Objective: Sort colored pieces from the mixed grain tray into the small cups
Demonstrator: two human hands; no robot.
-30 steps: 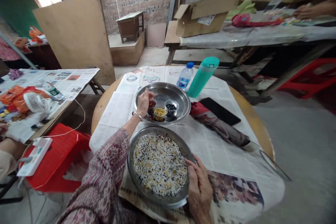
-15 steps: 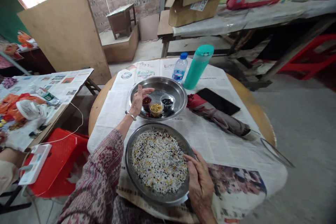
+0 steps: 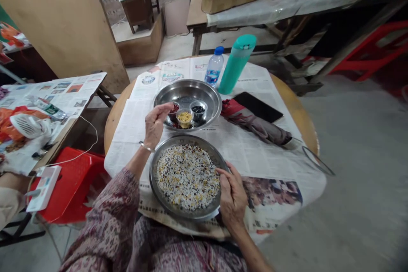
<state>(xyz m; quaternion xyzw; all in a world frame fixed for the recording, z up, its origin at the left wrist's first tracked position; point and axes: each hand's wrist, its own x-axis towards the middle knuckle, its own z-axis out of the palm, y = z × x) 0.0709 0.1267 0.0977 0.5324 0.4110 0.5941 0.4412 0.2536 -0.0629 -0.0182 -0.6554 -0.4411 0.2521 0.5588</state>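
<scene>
On a round, pale wooden table [image 3: 302, 121] spread with printed newspaper [image 3: 264, 153]: one shallow, round grey metal pan [image 3: 197, 213], nearest the person, bearing a loose layer of mixed grains [image 3: 188, 176] in white, yellow and dark tones. One right hand [image 3: 233, 197], at the pan's right edge, touching it; fingers bent over the rim, index tip reaching inward beside the grains; whether the grip closes beneath the rim cannot be told. Just beyond the pan, one wide, shiny, round steel bowl [image 3: 188, 91], containing three small clear plastic cups grouped together: a cup of dark red beans [image 3: 174, 114] at left, a cup of yellow beans [image 3: 184, 124] in front, a cup of black beans [image 3: 198, 116] at right; a few loose dark red pieces lie on the bowl's floor. One left hand [image 3: 154, 123], with silver bangle [image 3: 146, 146], raised at the bowl's left rim; fingers together, partly straightened, tips beside the red-bean cup; whether anything sits between them cannot be told. Behind and to the right of the bowl: one clear plastic bottle with blue cap [image 3: 214, 68], upright; one teal cylindrical flask [image 3: 237, 63]. Farther right: one folded grey-and-red fabric umbrella [image 3: 261, 129]; beside it, one flat black rectangular device [image 3: 258, 107].
</scene>
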